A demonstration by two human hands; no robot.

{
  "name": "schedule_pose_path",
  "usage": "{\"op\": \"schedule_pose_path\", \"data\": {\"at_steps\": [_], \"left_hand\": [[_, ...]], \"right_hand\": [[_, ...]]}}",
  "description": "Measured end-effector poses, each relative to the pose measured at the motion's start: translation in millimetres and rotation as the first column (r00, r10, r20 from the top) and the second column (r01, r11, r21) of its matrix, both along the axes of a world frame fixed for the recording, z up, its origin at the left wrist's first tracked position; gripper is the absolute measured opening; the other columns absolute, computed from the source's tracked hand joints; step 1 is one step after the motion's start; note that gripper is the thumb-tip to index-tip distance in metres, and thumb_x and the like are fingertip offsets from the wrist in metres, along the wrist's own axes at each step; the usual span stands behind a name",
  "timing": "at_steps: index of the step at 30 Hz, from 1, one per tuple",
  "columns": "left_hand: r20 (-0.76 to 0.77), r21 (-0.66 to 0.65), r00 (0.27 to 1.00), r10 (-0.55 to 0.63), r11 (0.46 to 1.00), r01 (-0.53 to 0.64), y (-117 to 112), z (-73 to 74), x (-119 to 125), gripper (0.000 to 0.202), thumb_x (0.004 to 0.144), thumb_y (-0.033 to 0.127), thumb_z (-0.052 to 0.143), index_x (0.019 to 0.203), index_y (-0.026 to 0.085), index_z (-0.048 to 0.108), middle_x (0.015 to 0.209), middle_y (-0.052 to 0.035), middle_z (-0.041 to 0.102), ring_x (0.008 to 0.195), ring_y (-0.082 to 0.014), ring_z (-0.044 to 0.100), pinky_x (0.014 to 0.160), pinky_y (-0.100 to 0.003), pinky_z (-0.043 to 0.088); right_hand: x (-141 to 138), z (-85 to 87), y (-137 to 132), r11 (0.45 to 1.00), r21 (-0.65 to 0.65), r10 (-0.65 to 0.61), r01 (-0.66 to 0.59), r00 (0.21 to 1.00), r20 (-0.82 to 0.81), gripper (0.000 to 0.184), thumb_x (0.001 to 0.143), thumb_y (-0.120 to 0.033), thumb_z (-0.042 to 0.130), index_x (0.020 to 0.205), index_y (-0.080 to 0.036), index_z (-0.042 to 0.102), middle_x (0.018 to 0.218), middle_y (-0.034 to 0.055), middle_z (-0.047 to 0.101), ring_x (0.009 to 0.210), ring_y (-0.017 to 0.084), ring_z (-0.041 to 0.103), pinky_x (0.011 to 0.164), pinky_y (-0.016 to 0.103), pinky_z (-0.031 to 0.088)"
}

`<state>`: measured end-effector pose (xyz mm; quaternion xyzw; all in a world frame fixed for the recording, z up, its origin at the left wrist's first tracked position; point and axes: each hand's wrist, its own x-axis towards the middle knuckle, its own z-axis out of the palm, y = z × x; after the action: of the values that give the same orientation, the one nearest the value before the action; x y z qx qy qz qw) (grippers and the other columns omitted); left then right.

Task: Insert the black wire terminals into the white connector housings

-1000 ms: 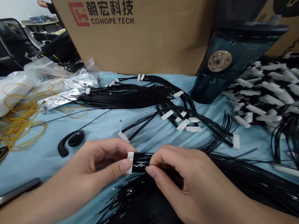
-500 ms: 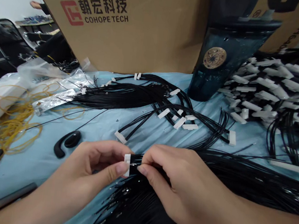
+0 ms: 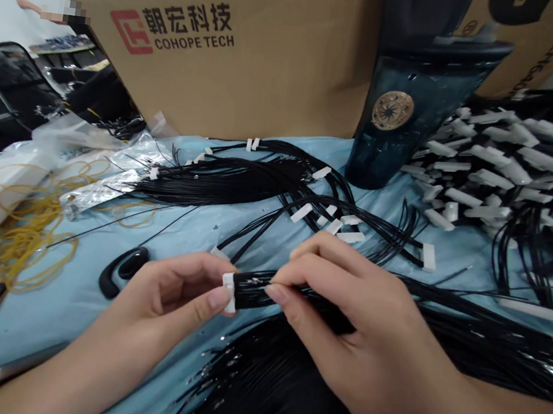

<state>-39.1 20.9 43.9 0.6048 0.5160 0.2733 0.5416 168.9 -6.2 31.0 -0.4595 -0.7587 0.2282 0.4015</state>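
Observation:
My left hand (image 3: pixel 169 301) pinches a small white connector (image 3: pixel 228 290) between thumb and forefinger. My right hand (image 3: pixel 342 329) is closed around the black wires (image 3: pixel 252 289) that run into that connector, thumb and forefinger pressed on them right beside it. Both hands hover low over a blue cloth (image 3: pixel 93 305), just above a large bundle of loose black wires (image 3: pixel 274 388) with bare metal ends.
Finished black harnesses with white connectors (image 3: pixel 317 205) lie behind the hands, and a heap of them (image 3: pixel 508 168) at the right. A dark blue bottle-like object (image 3: pixel 408 116) and a cardboard box (image 3: pixel 234 61) stand at the back. Yellow rubber bands (image 3: pixel 27 223) and plastic bags (image 3: pixel 91 157) lie left.
My right hand has lifted its fingers and slid a little left along the wires toward the connector. The left hand keeps its pinch; the view shifted slightly.

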Motion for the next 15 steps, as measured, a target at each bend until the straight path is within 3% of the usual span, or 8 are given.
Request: {"op": "schedule_pose_path", "data": {"at_steps": [2,4,9,15], "left_hand": [[0.006,0.01,1.0,0.001,1.0,-0.001,0.1,-1.0,-0.7,0.011,0.081,0.03,0.08,0.073,0.023,0.076,0.069,0.0019,0.071,0.066,-0.0152,0.063,0.061,-0.019,0.052],[0.025,0.009,1.0,0.009,1.0,-0.009,-0.2,-2.2,-0.9,0.007,0.081,0.029,0.08,0.076,0.024,0.077,0.07,0.0022,0.073,0.068,-0.0154,0.066,0.064,-0.019,0.054],[0.07,0.02,0.997,0.014,1.0,-0.015,-1.0,-4.5,-1.7,0.004,0.083,0.026,0.079,0.079,0.026,0.08,0.07,0.0037,0.074,0.068,-0.0131,0.066,0.063,-0.016,0.054],[0.055,0.071,0.998,-0.003,0.997,-0.001,-0.3,-4.9,-1.3,0.006,0.082,0.022,0.081,0.081,0.028,0.082,0.071,0.0051,0.075,0.066,-0.0101,0.067,0.062,-0.011,0.054]], "right_hand": [[1.4,-0.8,-1.9,0.994,0.112,0.012,-0.014,1.0,0.015,0.03,0.101,-0.008,0.051,0.079,-0.015,0.07,0.08,0.0015,0.062,0.071,0.011,0.06,0.065,0.02,0.05],[1.7,-3.4,-3.9,0.988,0.144,0.049,-0.056,0.997,0.052,0.031,0.102,-0.009,0.051,0.08,-0.014,0.073,0.077,0.0019,0.063,0.068,0.012,0.06,0.061,0.022,0.051],[-0.1,-9.1,-4.6,0.998,0.029,0.046,-0.049,0.995,0.09,0.02,0.095,-0.009,0.062,0.08,-0.014,0.074,0.074,0.0002,0.066,0.063,0.014,0.062,0.059,0.026,0.053],[-2.7,-7.3,0.0,0.999,-0.008,0.035,-0.035,0.994,0.101,0.023,0.093,-0.009,0.066,0.071,-0.014,0.07,0.07,0.0001,0.066,0.059,0.013,0.063,0.055,0.026,0.052]]}}
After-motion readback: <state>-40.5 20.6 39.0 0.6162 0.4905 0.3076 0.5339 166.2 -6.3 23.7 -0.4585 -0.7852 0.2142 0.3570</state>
